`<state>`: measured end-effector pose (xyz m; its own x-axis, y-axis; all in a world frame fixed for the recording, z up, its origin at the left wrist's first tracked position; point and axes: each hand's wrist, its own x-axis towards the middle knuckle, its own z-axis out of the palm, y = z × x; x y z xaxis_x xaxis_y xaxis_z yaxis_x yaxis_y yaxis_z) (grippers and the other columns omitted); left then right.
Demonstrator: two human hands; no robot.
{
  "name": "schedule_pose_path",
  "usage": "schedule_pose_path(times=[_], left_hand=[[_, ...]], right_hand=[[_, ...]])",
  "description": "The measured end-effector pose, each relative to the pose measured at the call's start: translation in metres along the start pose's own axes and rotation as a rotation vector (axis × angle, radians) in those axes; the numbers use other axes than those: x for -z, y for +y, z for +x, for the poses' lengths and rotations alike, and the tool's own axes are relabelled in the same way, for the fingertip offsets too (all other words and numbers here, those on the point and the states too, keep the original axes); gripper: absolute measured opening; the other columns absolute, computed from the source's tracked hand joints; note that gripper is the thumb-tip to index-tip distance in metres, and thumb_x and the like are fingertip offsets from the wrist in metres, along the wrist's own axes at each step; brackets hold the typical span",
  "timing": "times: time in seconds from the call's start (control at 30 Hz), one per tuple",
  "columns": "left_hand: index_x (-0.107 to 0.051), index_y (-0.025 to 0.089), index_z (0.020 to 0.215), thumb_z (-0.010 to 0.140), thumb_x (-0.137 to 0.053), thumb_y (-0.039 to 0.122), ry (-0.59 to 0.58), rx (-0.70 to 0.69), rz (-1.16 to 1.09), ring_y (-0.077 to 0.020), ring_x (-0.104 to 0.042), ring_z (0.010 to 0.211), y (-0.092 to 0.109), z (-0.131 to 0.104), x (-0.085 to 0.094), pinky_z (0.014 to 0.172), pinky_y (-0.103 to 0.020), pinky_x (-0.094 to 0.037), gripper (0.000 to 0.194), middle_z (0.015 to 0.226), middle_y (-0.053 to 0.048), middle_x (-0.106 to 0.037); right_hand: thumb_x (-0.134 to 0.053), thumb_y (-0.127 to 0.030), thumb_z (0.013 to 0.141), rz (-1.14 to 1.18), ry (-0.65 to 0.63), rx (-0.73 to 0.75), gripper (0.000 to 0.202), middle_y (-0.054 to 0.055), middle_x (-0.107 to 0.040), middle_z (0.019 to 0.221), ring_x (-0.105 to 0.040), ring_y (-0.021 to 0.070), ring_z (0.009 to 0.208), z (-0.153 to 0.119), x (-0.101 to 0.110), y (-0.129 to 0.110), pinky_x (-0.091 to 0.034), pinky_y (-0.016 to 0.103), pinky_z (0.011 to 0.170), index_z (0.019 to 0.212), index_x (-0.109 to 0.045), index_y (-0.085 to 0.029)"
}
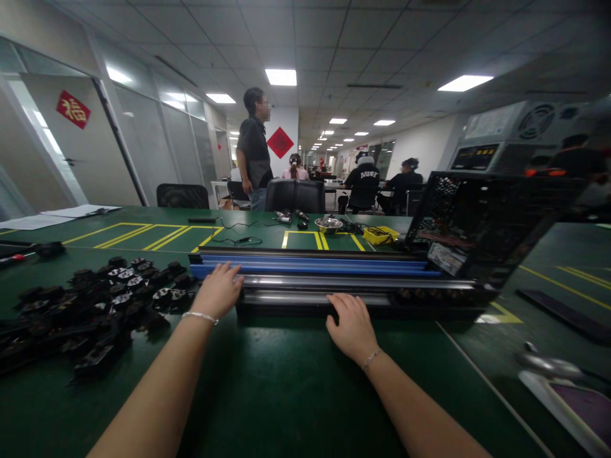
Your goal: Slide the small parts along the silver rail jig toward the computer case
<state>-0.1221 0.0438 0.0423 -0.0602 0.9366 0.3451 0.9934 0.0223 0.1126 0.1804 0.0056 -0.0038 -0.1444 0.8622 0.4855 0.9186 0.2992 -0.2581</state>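
The long black and blue metal rail unit (334, 280) lay across the green surface (267, 381). The left hand (218, 291) rested open on its left end, the right hand (351, 324) flat against its near edge; neither grip closed. A careless push might slide it into the pile of black plastic parts (95, 305) left of the rail

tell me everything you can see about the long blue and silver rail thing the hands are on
The long rail assembly lies flat across the green table, running left to right. It looks like metal: a blue strip on top, shiny silver bars below, a dark base. Its right end meets a black perforated chassis. The left hand rests on its left end, the right hand lies flat against its front edge.
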Motion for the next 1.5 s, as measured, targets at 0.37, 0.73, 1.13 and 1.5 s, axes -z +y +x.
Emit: schedule_pose_path(times=[0.37, 0.73, 1.13, 1.5], left_hand=[[-0.046, 0.026, 0.127, 0.090, -0.025, 0.042, 0.042, -0.270, -0.014, -0.0238, -0.033, 0.130, 0.084, -0.042, -0.040, 0.105, -0.050, -0.024, 0.045, 0.137, -0.005, -0.044], [-0.047, 0.026, 0.126, 0.088, -0.027, 0.048, 0.063, -0.317, -0.035, -0.0236, -0.034, 0.129, 0.080, -0.043, -0.040, 0.105, -0.046, -0.027, 0.048, 0.136, -0.006, -0.045], [-0.048, 0.027, 0.126, 0.088, -0.029, 0.048, 0.065, -0.303, -0.045, -0.0231, -0.035, 0.128, 0.081, -0.043, -0.040, 0.105, -0.045, -0.027, 0.047, 0.136, -0.005, -0.045], [-0.048, 0.027, 0.126, 0.088, -0.028, 0.048, 0.056, -0.305, -0.036, -0.0228, -0.035, 0.128, 0.081, -0.043, -0.039, 0.105, -0.044, -0.027, 0.048, 0.136, -0.005, -0.045]], right_hand=[[-0.046, -0.029, 0.069, -0.043, 0.519, -0.684, 0.061, 0.019, -0.039, 0.133, -0.030, 0.0324, 0.124, 0.011, 0.016, 0.066, -0.025, 0.051, 0.098, 0.128, -0.040, -0.010], [-0.044, -0.027, 0.070, -0.085, 0.444, -0.655, 0.057, 0.016, -0.043, 0.129, -0.034, 0.0305, 0.122, 0.011, 0.012, 0.064, -0.026, 0.048, 0.097, 0.126, -0.042, -0.013], [-0.044, -0.024, 0.071, -0.077, 0.408, -0.649, 0.055, 0.016, -0.045, 0.127, -0.040, 0.0315, 0.115, 0.011, 0.015, 0.060, -0.030, 0.049, 0.093, 0.125, -0.042, -0.014], [-0.044, -0.026, 0.071, -0.058, 0.387, -0.716, 0.057, 0.016, -0.045, 0.127, -0.042, 0.0329, 0.114, 0.011, 0.017, 0.057, -0.031, 0.051, 0.092, 0.126, -0.039, -0.013]])
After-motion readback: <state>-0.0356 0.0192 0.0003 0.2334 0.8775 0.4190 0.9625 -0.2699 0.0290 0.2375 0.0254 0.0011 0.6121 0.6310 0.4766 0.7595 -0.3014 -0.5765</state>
